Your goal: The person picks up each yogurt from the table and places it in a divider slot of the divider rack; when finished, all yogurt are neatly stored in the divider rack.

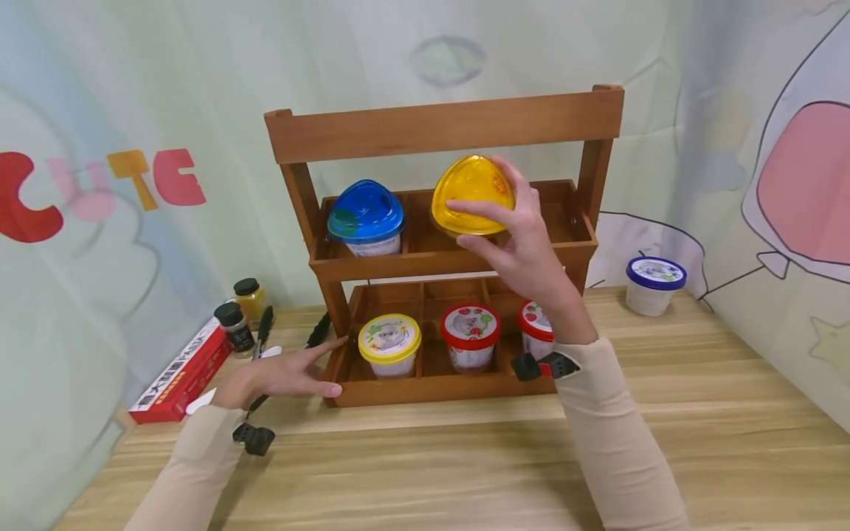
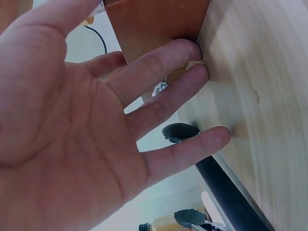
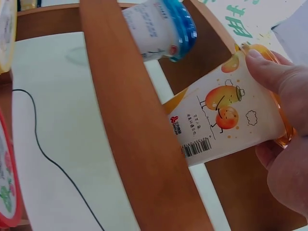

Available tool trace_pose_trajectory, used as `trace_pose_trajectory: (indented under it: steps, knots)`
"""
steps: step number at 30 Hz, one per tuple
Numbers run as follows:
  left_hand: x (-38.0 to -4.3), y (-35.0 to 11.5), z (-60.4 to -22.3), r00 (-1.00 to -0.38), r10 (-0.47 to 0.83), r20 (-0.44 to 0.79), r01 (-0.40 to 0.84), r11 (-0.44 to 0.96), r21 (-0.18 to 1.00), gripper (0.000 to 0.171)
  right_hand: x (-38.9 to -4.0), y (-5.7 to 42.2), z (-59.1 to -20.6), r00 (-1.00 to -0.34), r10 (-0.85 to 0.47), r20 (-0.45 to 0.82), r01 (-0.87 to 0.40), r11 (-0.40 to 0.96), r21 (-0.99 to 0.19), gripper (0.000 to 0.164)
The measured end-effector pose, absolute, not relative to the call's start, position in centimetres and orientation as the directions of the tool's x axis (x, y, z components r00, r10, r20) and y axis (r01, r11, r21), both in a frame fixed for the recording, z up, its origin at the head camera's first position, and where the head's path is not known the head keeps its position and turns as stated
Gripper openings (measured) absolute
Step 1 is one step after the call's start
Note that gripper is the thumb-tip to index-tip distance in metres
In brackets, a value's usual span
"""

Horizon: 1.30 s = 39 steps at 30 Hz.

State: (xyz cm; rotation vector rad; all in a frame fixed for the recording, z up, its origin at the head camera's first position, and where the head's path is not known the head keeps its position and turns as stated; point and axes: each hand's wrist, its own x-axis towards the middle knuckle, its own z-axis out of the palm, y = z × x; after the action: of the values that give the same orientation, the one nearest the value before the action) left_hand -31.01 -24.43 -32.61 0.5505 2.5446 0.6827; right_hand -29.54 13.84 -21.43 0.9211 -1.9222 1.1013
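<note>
My right hand (image 1: 524,236) grips a cup with a domed yellow lid (image 1: 473,193) by its lid at the upper tier of a brown wooden rack (image 1: 451,129). In the right wrist view, the white cup body (image 3: 226,113) with orange fruit drawings reaches down behind the tier's front board. A blue-lidded cup (image 1: 367,217) stands in the left part of that tier. My left hand (image 1: 285,375) has its fingers spread and touches the rack's lower left end. Nearest it in the lower tier is a yellow-lidded tub (image 1: 389,345).
Two red-lidded tubs, one at the middle (image 1: 471,335) and one partly behind my right wrist, sit in the lower tier. A dark-blue-lidded tub (image 1: 655,284) stands right of the rack. At left lie a red box (image 1: 182,376), small black-capped jars (image 1: 234,328) and black-tipped tongs (image 2: 216,178).
</note>
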Motion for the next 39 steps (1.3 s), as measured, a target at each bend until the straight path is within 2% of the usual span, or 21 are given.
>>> trace_pose_trajectory:
  steps: [13,27,32,39]
  knots:
    - [-31.0,-24.6,-32.7,-0.819,0.497,-0.287,0.281,0.784,0.554,0.103,-30.8,13.0,-22.7,-0.548,-0.243,0.8,-0.814,0.377,-0.443,0.036]
    - [-31.0,-24.9,-32.5,-0.815,0.51,-0.276,0.315,0.788,0.528,0.103,-31.5,13.3,-22.9,-0.639,-0.187,0.746,-0.735,0.433,-0.521,0.061]
    - [-31.0,-24.9,-32.5,-0.813,0.514,-0.274,0.32,0.787,0.527,0.103,-31.9,12.9,-23.1,-0.641,-0.146,0.754,-0.727,0.429,-0.535,0.063]
    - [-31.2,-24.6,-32.8,-0.813,0.506,-0.287,0.307,0.792,0.527,0.102,-32.0,12.5,-23.7,-0.624,-0.104,0.775,-0.717,0.472,-0.514,0.053]
